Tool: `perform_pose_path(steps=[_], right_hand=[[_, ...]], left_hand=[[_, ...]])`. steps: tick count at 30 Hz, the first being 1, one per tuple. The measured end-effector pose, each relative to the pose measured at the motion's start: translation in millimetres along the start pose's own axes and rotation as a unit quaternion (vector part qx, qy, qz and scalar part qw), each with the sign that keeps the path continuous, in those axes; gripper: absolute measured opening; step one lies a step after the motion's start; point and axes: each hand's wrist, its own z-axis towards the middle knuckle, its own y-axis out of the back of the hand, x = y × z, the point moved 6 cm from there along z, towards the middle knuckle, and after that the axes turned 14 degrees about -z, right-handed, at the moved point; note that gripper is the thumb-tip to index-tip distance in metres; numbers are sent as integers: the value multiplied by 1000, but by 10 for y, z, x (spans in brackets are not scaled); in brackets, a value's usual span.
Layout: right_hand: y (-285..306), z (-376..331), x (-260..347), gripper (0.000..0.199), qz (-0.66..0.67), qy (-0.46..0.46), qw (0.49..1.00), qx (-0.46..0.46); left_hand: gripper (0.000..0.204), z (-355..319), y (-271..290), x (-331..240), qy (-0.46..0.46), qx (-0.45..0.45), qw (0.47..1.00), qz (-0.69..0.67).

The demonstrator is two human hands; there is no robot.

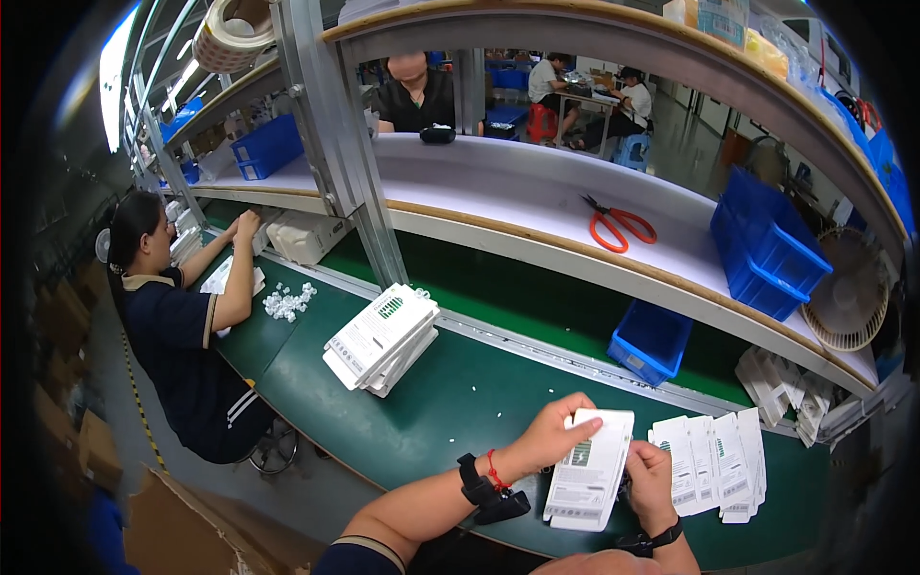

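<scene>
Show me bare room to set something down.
Free: green bench between the stacked cartons and left hand, barring tiny white bits; shelf between black case and red-handled scissors. Crowded: beside the right hand, where fanned cartons lie.

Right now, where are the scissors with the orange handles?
In the head view, the scissors lie right of centre on the white shelf above the green bench, just left of the blue bins.

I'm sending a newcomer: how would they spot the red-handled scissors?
Above the green worktable runs a long white shelf. On it, left of the stacked blue plastic bins, lie the dark-bladed scissors, set apart by red loop handles.
</scene>
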Motion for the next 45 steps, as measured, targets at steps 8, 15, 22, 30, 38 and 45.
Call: perform_pose_path(steps=[8,15,22,30,38,45], right_hand=[[-197,-78,103,19,-7,-63,993,97],[-194,-94,145,25,69,-42,991,106],[-196,-142,157,24,22,-25,991,127],[-314,-187,264,30,41,19,981,187],[-325,-214,203,35,77,12,976,202],[-303,-178,410,15,-229,154,946,170]], left_hand=[[14,-5,59,-41,-13,-18,996,-82],[38,-65,-94,-67,51,91,975,-197],[97,-175,-267,-16,141,194,935,-263],[127,-220,-386,-23,159,288,901,-285],[124,-212,-351,-76,141,239,926,-257],[108,-221,-326,-25,141,258,929,-222]])
